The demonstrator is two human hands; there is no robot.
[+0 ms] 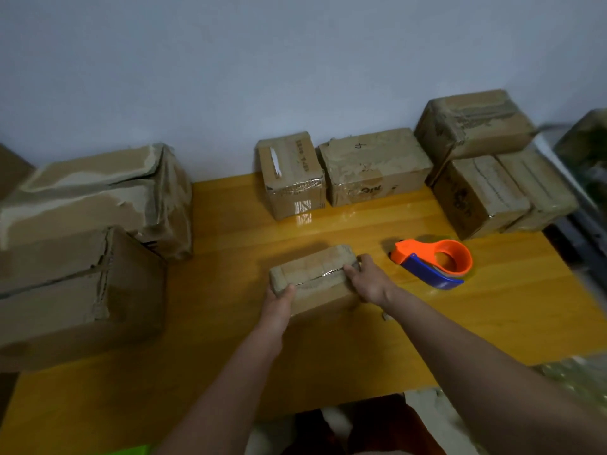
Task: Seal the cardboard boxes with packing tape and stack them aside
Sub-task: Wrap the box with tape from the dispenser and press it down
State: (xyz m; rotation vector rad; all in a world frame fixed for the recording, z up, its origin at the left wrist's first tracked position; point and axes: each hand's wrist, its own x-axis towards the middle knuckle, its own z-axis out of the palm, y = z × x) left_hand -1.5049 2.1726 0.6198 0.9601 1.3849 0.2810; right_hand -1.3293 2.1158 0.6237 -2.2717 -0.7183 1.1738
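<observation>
Fingers (353, 270) of both hands grip a small box (313, 280) on the glossy yellow worktop (328, 339), tape dispenser (433, 262) just right, pale wall (230, 60) beyond.

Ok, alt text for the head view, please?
Both hands, left hand and right hand, grip a small cardboard box on a yellow wooden table. An orange-and-blue tape dispenser lies to its right.

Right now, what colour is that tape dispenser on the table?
Orange body with a blue handle, seen in the head view.
</observation>
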